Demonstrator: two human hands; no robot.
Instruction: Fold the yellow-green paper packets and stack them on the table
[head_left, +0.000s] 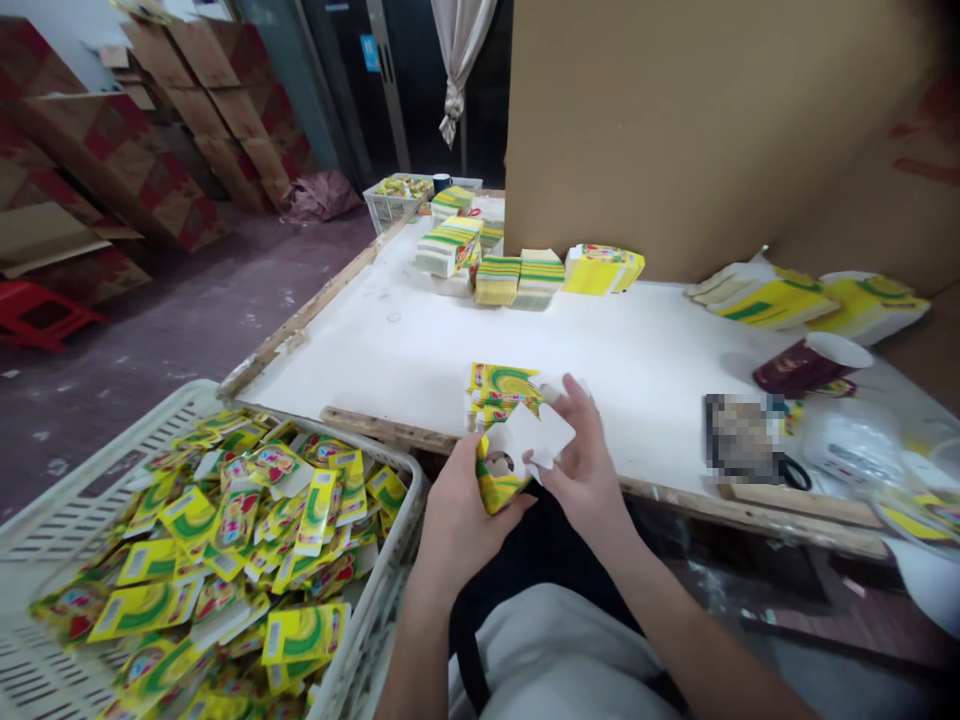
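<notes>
My left hand [463, 505] is closed around a small yellow-green printed carton [499, 482], its white inner flaps [534, 436] standing up. The fingers of my right hand [583, 460] pinch those white flaps from the right. Just beyond both hands a short stack of flat yellow-green cartons [501, 392] lies on the white table [420, 350] near its front edge. At my left a white plastic crate [90, 460] is filled with several loose folded cartons [225, 540].
Stacks of flat cartons [517, 275] stand at the table's far side against a big cardboard sheet [690, 130]. More yellow stacks [780, 300], a dark red cup [806, 362] and clear plastic lie right. A second crate [394, 200], boxes and a red stool [41, 315] stand beyond.
</notes>
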